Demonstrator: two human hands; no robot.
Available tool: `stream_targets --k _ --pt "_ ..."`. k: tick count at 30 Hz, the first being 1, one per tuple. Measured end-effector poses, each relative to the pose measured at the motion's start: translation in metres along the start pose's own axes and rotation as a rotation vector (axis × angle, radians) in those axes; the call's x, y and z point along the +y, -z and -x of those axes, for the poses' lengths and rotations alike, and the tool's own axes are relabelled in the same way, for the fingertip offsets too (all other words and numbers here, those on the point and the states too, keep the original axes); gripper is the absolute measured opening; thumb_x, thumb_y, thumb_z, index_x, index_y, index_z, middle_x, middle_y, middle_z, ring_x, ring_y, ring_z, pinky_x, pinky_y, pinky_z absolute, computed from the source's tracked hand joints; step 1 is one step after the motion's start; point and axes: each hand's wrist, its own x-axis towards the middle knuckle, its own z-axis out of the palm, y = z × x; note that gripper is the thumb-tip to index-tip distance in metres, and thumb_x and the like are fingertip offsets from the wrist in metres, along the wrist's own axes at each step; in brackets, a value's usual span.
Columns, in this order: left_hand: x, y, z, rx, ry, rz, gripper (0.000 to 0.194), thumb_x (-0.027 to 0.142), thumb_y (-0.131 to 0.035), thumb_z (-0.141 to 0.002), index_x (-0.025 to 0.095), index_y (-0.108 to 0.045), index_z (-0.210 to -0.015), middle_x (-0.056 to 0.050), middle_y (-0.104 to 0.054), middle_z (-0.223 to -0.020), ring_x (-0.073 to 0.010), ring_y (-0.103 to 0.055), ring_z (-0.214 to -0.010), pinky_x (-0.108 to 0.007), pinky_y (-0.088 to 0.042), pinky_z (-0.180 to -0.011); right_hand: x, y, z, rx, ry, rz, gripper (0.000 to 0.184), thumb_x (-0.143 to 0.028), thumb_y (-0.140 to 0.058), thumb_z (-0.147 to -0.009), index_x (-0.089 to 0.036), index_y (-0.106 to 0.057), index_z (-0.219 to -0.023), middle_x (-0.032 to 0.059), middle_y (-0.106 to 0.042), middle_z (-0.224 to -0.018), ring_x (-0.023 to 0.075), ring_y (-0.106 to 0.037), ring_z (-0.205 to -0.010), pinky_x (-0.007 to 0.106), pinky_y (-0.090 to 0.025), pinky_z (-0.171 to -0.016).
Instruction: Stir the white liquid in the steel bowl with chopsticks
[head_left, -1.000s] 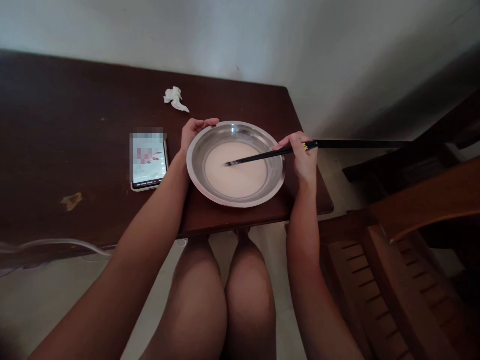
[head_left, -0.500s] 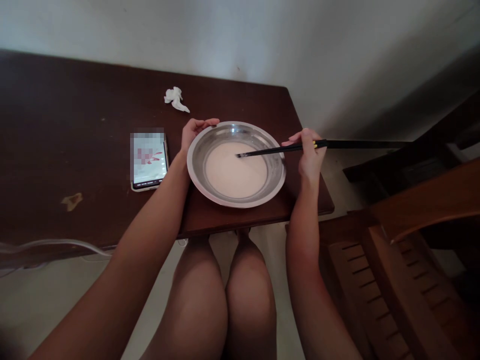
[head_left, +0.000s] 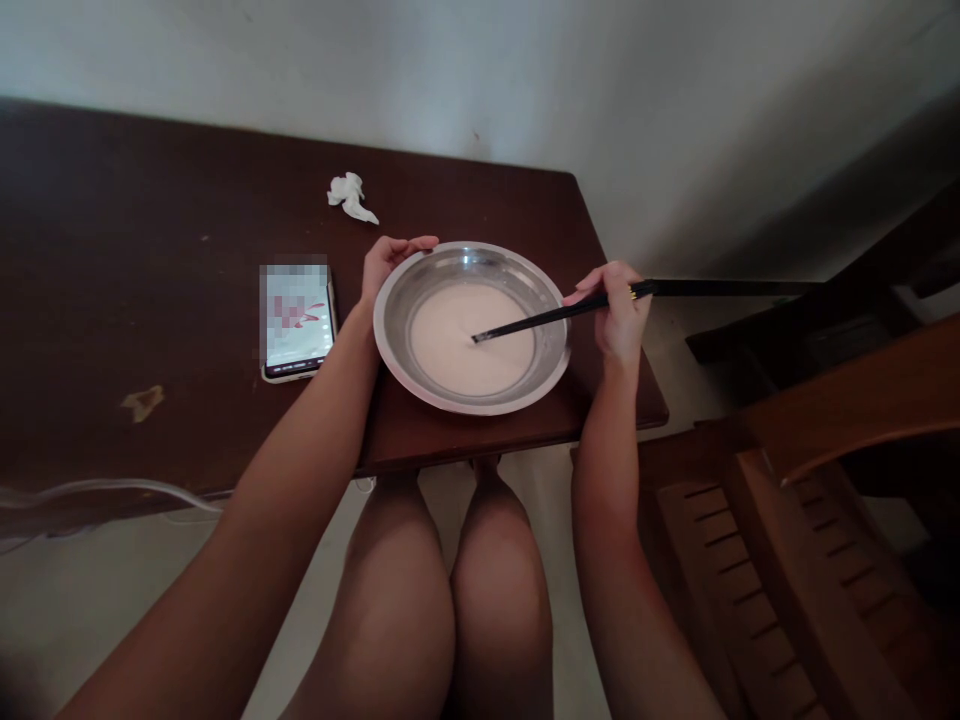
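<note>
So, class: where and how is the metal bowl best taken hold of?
Probably by its flared rim, from the left, where the left hand rests: the rim juts outward, and the black chopsticks in the right hand cross the opposite side. Keep it level, since pale liquid lies inside.

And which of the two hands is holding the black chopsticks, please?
The right hand: it grips the black chopsticks, slanting them into the pale liquid. The left hand holds no chopsticks; it lies against the rim of the metal bowl.
</note>
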Motion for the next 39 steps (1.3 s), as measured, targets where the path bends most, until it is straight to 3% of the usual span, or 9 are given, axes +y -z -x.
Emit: stream_targets --k 4,10,15,21,27,33,37,39 --pt "-0.0007 0.0004 -0.0006 -0.028 -0.006 0.01 0.021 0.024 -0.044 -0.076 0.016 -0.063 -0.072 -0.002 -0.065 -0.062 -0.0136 -0.061 -0.057 -0.025 -0.051 -0.06 -0.0036 -0.004 0.0015 -0.106 -0.017 0.02 0.041 -0.059 -0.047 -0.081 -0.023 -0.061 -0.066 -0.0029 -0.059 -0.059 0.0135 -0.067 -0.066 0.03 -0.054 -0.066" --pt "0.0014 -0.0035 0.0042 0.022 -0.001 -0.012 0.023 0.024 -0.042 -0.079 0.018 -0.064 -0.075 -0.002 -0.064 -0.061 -0.0161 -0.063 -0.062 -0.026 -0.051 -0.063 -0.0031 -0.0007 -0.0008 0.04 -0.016 -0.022 0.04 -0.056 -0.045 -0.084 -0.023 -0.059 -0.065 -0.004 -0.056 -0.056 0.0119 -0.064 -0.058 0.029 -0.052 -0.06" --pt "0.0011 -0.0025 0.0029 -0.013 0.009 -0.008 0.026 0.025 -0.041 -0.079 0.017 -0.064 -0.07 -0.002 -0.065 -0.061 -0.0137 -0.061 -0.058 -0.024 -0.052 -0.06 -0.0037 -0.0048 0.0022 -0.096 -0.034 -0.014 0.037 -0.056 -0.05 -0.081 -0.023 -0.061 -0.067 -0.0038 -0.059 -0.058 0.0132 -0.067 -0.066 0.029 -0.054 -0.063" --pt "0.0004 -0.0002 -0.0001 0.034 -0.011 -0.054 0.022 0.026 -0.044 -0.08 0.02 -0.064 -0.072 -0.003 -0.065 -0.063 -0.0172 -0.065 -0.067 -0.027 -0.053 -0.066 -0.0025 -0.0013 -0.0014 0.097 0.007 -0.032 0.04 -0.055 -0.045 -0.084 -0.023 -0.059 -0.065 -0.0043 -0.057 -0.057 0.0107 -0.064 -0.056 0.029 -0.053 -0.062" --pt "0.0017 -0.0022 0.0019 0.048 0.005 -0.061 0.025 0.024 -0.041 -0.081 0.02 -0.064 -0.072 -0.003 -0.065 -0.062 -0.0173 -0.065 -0.068 -0.026 -0.053 -0.065 -0.0024 -0.0047 0.0008 -0.082 -0.007 0.013 0.037 -0.056 -0.049 -0.081 -0.023 -0.061 -0.068 -0.0039 -0.058 -0.057 0.0126 -0.066 -0.063 0.03 -0.054 -0.066" --pt "0.0017 -0.0023 0.0024 0.03 -0.002 -0.03 0.022 0.024 -0.044 -0.078 0.02 -0.065 -0.072 -0.002 -0.066 -0.06 -0.0173 -0.064 -0.063 -0.027 -0.053 -0.063 -0.0012 -0.0017 -0.0009 0.084 0.023 -0.01 0.042 -0.058 -0.043 -0.083 -0.023 -0.058 -0.066 -0.0041 -0.056 -0.056 0.0113 -0.064 -0.055 0.028 -0.052 -0.06" --pt "0.0016 -0.0018 0.0008 0.016 0.016 -0.001 0.026 0.022 -0.04 -0.079 0.017 -0.065 -0.071 -0.002 -0.066 -0.06 -0.0138 -0.063 -0.058 -0.023 -0.052 -0.061 -0.0028 -0.0049 0.0014 -0.08 -0.032 -0.018 0.04 -0.058 -0.048 -0.081 -0.023 -0.06 -0.066 -0.0032 -0.058 -0.056 0.0134 -0.066 -0.061 0.029 -0.053 -0.059" --pt "0.0016 -0.0016 0.0 0.019 0.005 -0.014 0.025 0.023 -0.041 -0.08 0.018 -0.065 -0.073 -0.002 -0.066 -0.059 -0.0146 -0.064 -0.06 -0.024 -0.052 -0.062 -0.0032 -0.0062 0.0011 -0.104 -0.018 0.008 0.038 -0.057 -0.05 -0.08 -0.023 -0.061 -0.068 -0.0033 -0.06 -0.059 0.0132 -0.066 -0.064 0.029 -0.054 -0.064"
